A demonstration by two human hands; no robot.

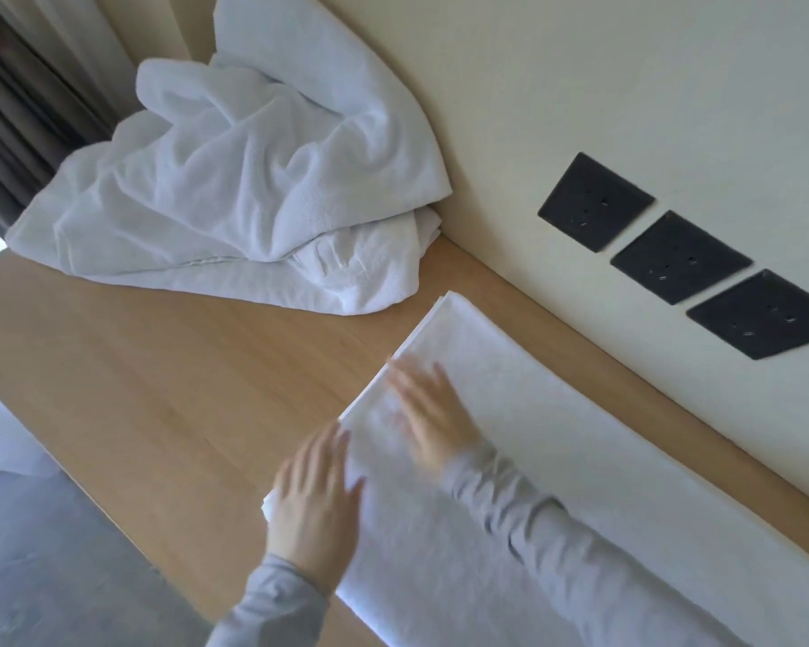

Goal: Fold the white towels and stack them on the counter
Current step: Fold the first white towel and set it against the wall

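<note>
Lying lengthwise on the wooden counter [160,389], a long white towel [556,436] is folded into a narrow strip that runs just beside the cream wall [580,86] without touching it; a band of bare wood shows between them. Its layered end points toward the far part of the counter, and the stacked edges of the fold show at that end.

Both hands rest on this towel near that end. The right hand [433,413] lies flat on top of the cloth, fingers straight and spread, grasping nothing. The left hand [314,502] sits at the towel's outer long edge, fingers stretched out and relaxed, its fingertips on the cloth and its palm over the edge where towel meets wood. Whether the thumb tucks under the edge cannot be told, since both hands are blurred. Grey sleeves [556,544] cover both forearms, and the right one crosses over the towel.

Farther along the counter, well apart from the folded strip, a heap of crumpled white towels [234,193] lies unfolded, piled against the wall with one piece leaning up it.

Three black square sockets [680,256] sit in a row on the wall above the folded towel. Dark curtains [15,109] hang beyond the heap, and grey floor [43,553] shows below the counter's front edge.
</note>
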